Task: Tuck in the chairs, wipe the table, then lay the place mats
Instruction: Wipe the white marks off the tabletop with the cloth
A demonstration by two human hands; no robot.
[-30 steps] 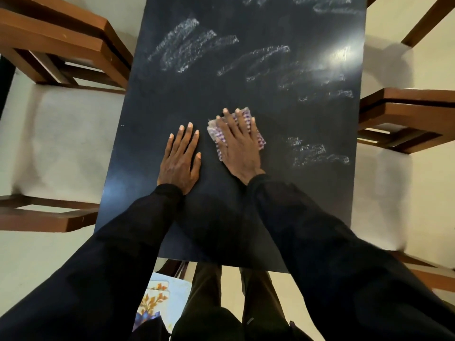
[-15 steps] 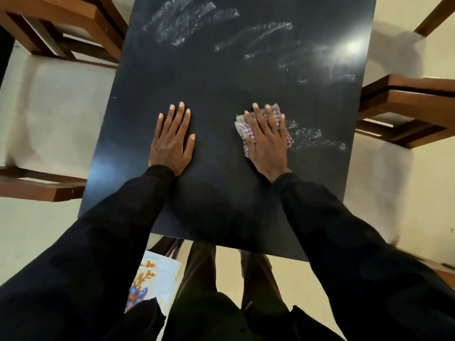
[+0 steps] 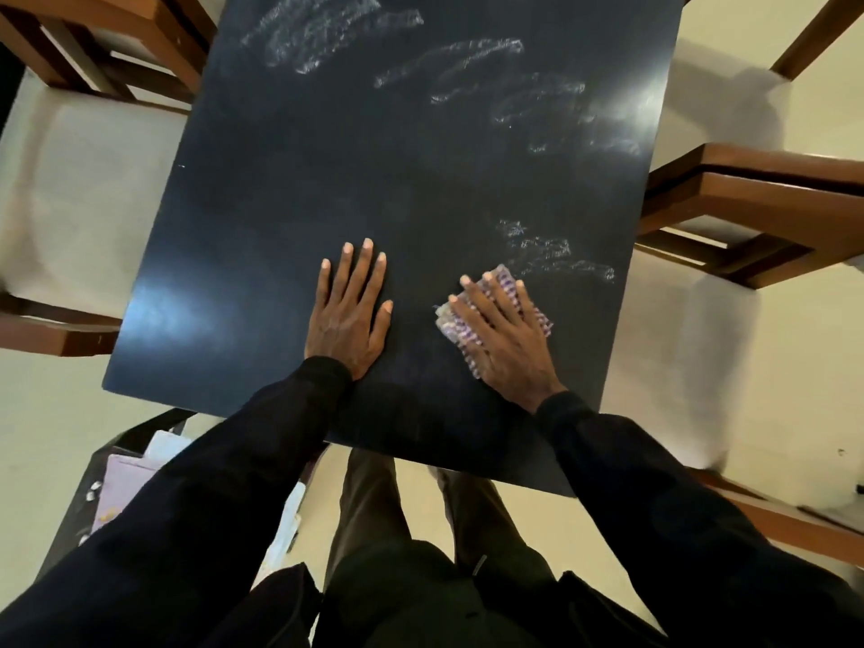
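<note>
A dark tabletop fills the middle of the head view, with whitish wet smear marks across its far and right parts. My right hand lies flat with straight fingers on a folded purple-and-white checked cloth, pressing it onto the table near the front right. My left hand rests flat on the bare table beside it, fingers straight, holding nothing. Wooden chairs with pale seats stand on the left and on the right, their seats showing beside the table edges.
Another chair's wooden frame shows at the far left corner. Down at the lower left, a low dark surface holds patterned mats or papers. My legs stand at the table's near edge on a pale floor.
My right hand has slid the cloth rightward and toward me across the table. My left hand stays flat on the table. The camera view has shifted.
</note>
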